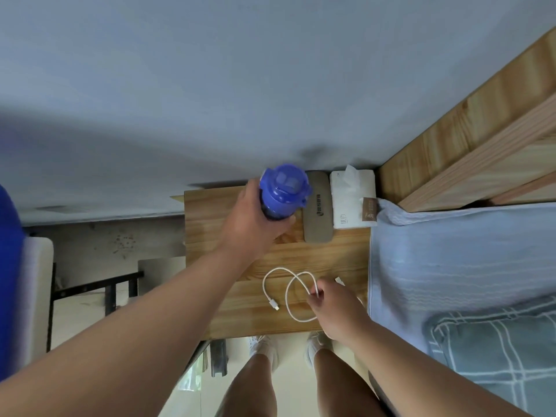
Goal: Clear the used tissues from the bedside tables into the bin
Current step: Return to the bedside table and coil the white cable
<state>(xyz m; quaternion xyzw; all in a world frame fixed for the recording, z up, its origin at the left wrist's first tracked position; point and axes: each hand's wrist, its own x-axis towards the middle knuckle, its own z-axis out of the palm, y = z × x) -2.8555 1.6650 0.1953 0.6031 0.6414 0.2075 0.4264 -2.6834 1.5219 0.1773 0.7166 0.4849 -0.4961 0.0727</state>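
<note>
A blue bottle (284, 191) stands at twelve o'clock, a grey case (319, 212) just beside it at three. A white cable (288, 291) loops at six; a plaid pillow (493, 356) lies at four.

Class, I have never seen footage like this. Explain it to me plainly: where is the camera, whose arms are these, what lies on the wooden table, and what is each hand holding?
There is one picture, from a wide-angle camera worn on a person's head, looking down at their own arms and feet. The left hand grips a blue bottle standing on the wooden bedside table. The right hand pinches a looped white cable lying on the table. At the back lie a grey case and a white tissue pack. A bed with a blue blanket stands to the right. No loose used tissue or bin shows.
</note>
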